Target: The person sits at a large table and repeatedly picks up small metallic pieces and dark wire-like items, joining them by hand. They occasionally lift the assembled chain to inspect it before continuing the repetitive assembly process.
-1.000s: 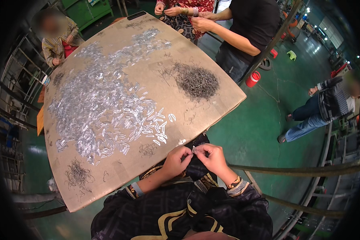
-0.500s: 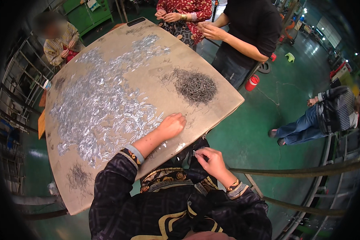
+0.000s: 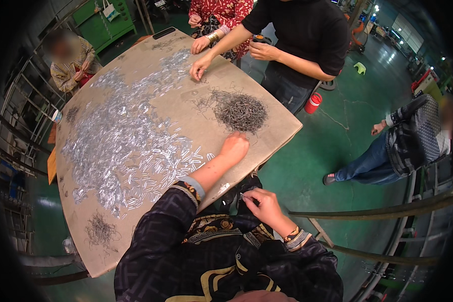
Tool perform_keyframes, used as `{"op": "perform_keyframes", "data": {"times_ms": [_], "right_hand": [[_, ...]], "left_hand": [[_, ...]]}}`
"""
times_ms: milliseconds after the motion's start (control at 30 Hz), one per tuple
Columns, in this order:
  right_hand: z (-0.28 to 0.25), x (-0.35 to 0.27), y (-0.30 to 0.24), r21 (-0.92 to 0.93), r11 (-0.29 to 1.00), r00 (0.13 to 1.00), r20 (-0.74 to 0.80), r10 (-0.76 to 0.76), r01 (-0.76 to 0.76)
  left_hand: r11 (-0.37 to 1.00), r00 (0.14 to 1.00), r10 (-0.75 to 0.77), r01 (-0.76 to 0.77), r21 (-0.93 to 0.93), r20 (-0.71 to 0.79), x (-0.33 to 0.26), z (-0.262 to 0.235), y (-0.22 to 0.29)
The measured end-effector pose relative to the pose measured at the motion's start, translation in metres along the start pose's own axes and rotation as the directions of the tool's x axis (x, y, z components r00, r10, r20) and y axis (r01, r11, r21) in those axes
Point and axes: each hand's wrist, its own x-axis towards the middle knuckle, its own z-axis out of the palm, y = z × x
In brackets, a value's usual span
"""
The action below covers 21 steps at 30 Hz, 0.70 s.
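Note:
At the near edge of a heap of dark bent wire pieces, my left hand reaches down with its fingers curled together. Its fingertips are hidden, so anything between them cannot be seen. My right hand is off the table's near edge, above my lap, with thumb and forefinger pinched on a small silvery metal piece. To the left of my left forearm, many shiny, elongated silvery pieces are spread over the brown tabletop.
Smaller clusters of dark wire lie about the table. Across it, a person in black reaches onto the tabletop beside a person in red. Another person sits far left, and one stands right. A red container stands beyond the table.
My left hand has moved away from me to the wire heap's edge. My right hand stays nearly in place. The person in black has stretched a hand onto the table.

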Motion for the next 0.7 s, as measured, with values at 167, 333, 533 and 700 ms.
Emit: {"op": "perform_keyframes", "data": {"times_ms": [167, 333, 533, 700], "right_hand": [[-0.002, -0.002, 0.0, -0.022, 1.0, 1.0, -0.004, -0.018, 0.018], [-0.003, -0.002, 0.0, -0.015, 1.0, 1.0, -0.008, -0.004, 0.004], [-0.004, 0.0, 0.004, -0.021, 1.0, 0.999, -0.047, 0.015, -0.016], [0.0, 0.005, 0.001, -0.006, 1.0, 0.999, -0.041, -0.007, 0.007]], "left_hand": [[0.989, 0.973, -0.104, 0.079, 0.124, 0.206, 0.03, 0.001, 0.029], [0.988, 0.959, -0.154, 0.149, 0.04, 0.238, 0.031, 0.002, 0.015], [0.462, 0.919, -0.23, 0.392, -0.795, 0.319, -0.028, -0.078, 0.013], [0.262, 0.901, -0.181, 0.431, -0.863, 0.394, -0.095, -0.135, 0.043]]}}
